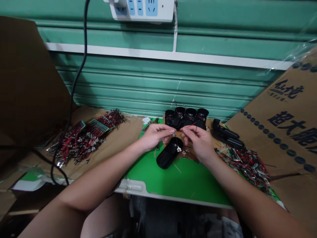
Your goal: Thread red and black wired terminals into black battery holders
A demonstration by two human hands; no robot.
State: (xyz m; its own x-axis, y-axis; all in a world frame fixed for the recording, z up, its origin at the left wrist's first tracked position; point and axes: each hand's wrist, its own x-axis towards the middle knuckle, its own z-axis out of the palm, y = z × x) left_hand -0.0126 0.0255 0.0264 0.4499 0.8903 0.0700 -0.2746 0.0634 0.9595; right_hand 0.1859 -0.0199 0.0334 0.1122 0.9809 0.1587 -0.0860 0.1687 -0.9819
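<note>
In the head view, my left hand [156, 135] pinches a small wired part at its fingertips, the exact shape of which is too small to make out. Facing it, my right hand [199, 140] is closed on a thin red wire [190, 126]. Both sets of fingertips are close together above a black plastic housing [165, 158], which lies tilted on the green tabletop. A small pale metal tab [179, 149] shows against the housing's open end. Loose wired pieces [192, 155] lie under my right hand.
Several black housings [190, 115] stand at the back, with more black pieces [226, 134] on the right. Wire bundles lie in heaps at left [86, 138] and right [250, 168]. Cardboard [284, 112] flanks the table; a black cable [74, 86] hangs at left.
</note>
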